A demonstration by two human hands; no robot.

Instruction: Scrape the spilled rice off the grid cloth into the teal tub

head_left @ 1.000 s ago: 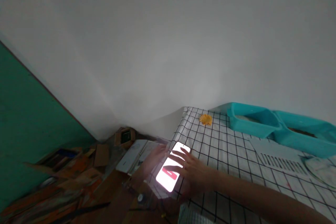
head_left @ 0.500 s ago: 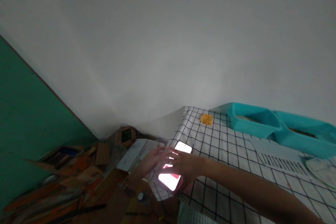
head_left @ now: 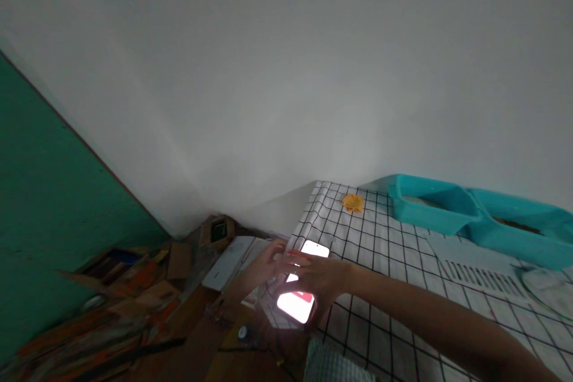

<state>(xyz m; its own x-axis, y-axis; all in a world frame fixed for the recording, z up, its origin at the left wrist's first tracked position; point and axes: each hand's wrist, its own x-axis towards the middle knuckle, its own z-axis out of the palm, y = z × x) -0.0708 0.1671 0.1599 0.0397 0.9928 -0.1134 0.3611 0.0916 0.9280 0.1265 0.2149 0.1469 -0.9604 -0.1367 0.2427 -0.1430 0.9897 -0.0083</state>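
Phone (head_left: 301,286): slim, screen lit white with a red band, at the bench (head_left: 403,262) edge. Right hand (head_left: 320,277) fingers spread flat across it; left hand (head_left: 264,265) fingers curled at its far side, grip unclear.

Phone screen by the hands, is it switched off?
No, the phone glows bright white with a red band under the right hand on the checked tablecloth.

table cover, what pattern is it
White with a thin black grid on the table cover, clear in the head view.
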